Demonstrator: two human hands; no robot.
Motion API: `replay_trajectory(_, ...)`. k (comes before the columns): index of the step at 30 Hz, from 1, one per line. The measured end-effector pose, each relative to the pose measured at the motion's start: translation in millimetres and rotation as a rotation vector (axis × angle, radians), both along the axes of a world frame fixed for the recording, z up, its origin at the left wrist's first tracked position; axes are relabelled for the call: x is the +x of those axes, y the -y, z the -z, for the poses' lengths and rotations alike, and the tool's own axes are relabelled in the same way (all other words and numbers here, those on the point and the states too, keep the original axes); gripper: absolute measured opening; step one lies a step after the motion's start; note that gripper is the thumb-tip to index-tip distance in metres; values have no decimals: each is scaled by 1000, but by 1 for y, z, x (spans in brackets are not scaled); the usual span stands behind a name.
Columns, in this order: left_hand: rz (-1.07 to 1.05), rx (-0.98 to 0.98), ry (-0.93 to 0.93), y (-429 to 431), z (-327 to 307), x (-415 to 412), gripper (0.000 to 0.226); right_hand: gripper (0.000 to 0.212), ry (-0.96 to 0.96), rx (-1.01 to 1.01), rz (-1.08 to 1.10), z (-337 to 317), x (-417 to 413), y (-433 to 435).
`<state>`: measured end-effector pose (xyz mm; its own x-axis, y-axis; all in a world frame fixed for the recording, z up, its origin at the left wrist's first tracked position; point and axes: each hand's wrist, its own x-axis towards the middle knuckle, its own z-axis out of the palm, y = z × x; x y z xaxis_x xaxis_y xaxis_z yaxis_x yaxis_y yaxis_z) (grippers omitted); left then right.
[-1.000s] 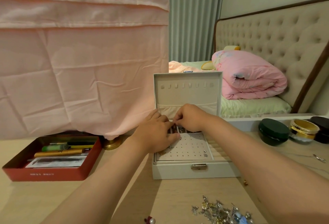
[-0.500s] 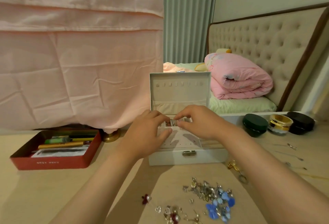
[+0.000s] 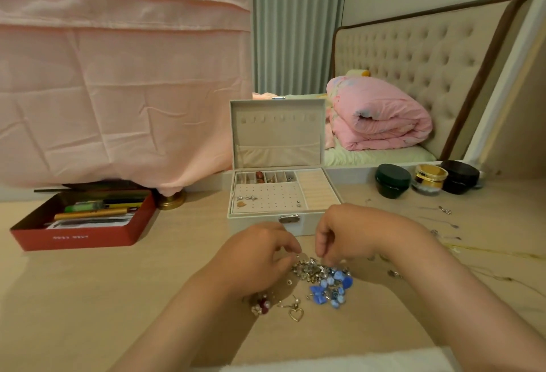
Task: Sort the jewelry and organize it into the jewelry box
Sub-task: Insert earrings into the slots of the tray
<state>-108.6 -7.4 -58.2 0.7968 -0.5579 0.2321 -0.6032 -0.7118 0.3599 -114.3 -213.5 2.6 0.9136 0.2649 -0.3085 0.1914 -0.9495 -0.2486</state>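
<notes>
The jewelry pile (image 3: 322,275) lies on the table (image 3: 88,297) just before the open box (image 3: 277,194), with bare tabletop to its left (red tin (image 3: 82,224) well off). Left hand (image 3: 257,259) and right hand (image 3: 348,232) curl over its far edge, fingertips touching pieces; whether either pinches one cannot be told.

**Pale wooden surface and its load**

The pale wooden surface (image 3: 88,297) carries an open white jewelry box (image 3: 251,221) at mid-back. Left of it lies a red rectangular tin (image 3: 71,237) of pens, with a round brass base (image 3: 171,201) just beside it. At back right a dark green jar (image 3: 392,181), a gold jar (image 3: 430,178) and a black jar (image 3: 460,176) stand side by side. In front lies a heap of silver and blue jewelry (image 3: 322,275), with a gold heart pendant (image 3: 295,314) and a red beaded piece (image 3: 261,303) close beside it.
</notes>
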Motion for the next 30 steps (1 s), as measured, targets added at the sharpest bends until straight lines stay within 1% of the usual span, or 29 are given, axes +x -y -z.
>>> replay_trajectory(4, 90, -36, -11, 22, 5, -3, 24, 26, -108, -78, 13, 6, -3, 7)
replay_trajectory(8, 138, -2, -29, 31, 12, -5, 29, 25, -104, -86, -22, 14, -2, 6)
replay_trajectory(13, 89, 55, 14, 15, 17, -2, 29, 23, -84, 48, -10, 17, 3, 4)
replay_trajectory(17, 51, 10, -29, 4, 17, -4, 29, 20, -56, 225, 17, 11, 6, 10)
replay_trajectory(19, 9, -81, -74, 4, 15, -6, 28, 19, -52, 364, 36, 6, 6, 13)
replay_trajectory(21, -36, -250, -169, 8, 10, -10, 31, 20, -73, 530, 62, 3, 6, 14)
replay_trajectory(24, -23, -636, -498, 16, 3, -15, 39, 23, -86, 765, 100, -1, 5, 12)
replay_trajectory(25, -20, -725, -570, 18, 3, -14, 40, 24, -89, 835, 102, -1, 5, 11)
replay_trajectory(27, -44, -797, -585, 18, 3, -11, 36, 25, -105, 955, 105, 0, 5, 7)
replay_trajectory(30, -87, -862, -588, 14, 2, -6, 20, 27, -82, 1057, 154, 3, 6, 1)
